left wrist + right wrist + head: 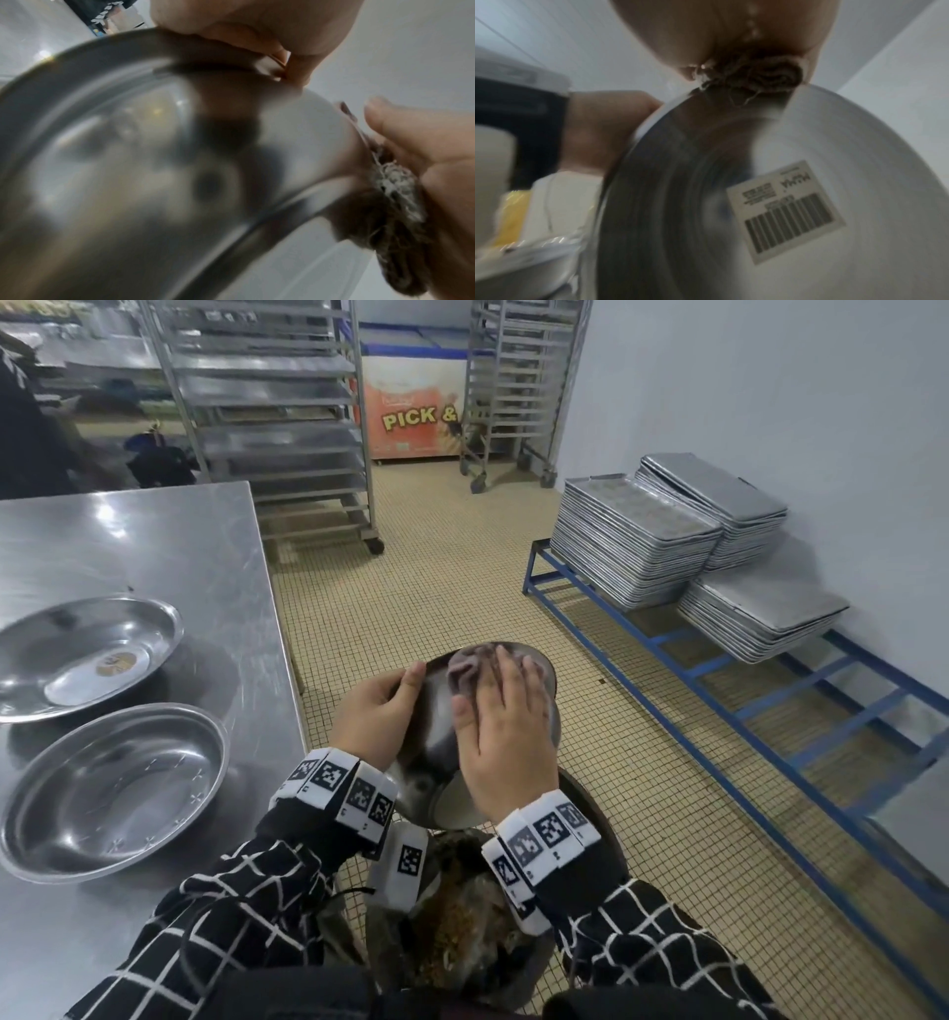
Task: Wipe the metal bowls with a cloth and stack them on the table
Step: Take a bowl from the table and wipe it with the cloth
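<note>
Held bowl [436, 711]: underside hidden beneath my hands, off the tabletop [154, 541]. My left grip [377, 711] clamps its rim; my right grip [506, 737], fingers flat, presses cloth [464, 672] inside. Two bowls [110, 788] rest on the tabletop, holding nothing.

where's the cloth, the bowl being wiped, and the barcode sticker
cloth [464, 671]: head view, bunched fold beyond the fingertips
held bowl [434, 711]: head view, wall between the hands
barcode sticker [786, 211]: right wrist view, label's middle
</note>
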Available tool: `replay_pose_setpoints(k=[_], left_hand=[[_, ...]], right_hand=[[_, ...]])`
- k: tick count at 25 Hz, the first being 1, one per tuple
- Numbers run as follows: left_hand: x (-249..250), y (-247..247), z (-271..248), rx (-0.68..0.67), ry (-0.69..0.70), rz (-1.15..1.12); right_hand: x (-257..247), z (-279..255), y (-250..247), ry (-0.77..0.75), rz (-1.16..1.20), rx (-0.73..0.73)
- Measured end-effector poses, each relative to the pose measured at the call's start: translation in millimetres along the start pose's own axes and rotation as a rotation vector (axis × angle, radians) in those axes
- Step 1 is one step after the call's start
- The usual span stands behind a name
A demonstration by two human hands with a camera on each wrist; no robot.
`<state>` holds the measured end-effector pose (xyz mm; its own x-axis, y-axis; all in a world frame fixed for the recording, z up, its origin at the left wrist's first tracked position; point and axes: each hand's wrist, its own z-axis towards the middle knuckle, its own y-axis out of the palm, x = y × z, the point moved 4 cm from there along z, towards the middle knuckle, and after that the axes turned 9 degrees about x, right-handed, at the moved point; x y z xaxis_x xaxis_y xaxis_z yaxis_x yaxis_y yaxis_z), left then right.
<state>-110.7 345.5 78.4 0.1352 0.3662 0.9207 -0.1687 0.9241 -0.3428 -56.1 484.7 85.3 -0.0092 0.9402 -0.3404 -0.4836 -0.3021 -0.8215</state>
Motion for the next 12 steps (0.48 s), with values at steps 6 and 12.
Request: replay_pose_setpoints(k=[6,12], left_hand=[[-17.0,-11.9,0.7,0.031,-0.191,-0.238],[-19.3,-8.3,4.6,-0.111,-0.130,-0.284]], right_hand=[[71.8,-5.8,5.1,0.856,0.642,-0.077],[105.0,-14.9,3.0,1.347,1.418,-0.367]])
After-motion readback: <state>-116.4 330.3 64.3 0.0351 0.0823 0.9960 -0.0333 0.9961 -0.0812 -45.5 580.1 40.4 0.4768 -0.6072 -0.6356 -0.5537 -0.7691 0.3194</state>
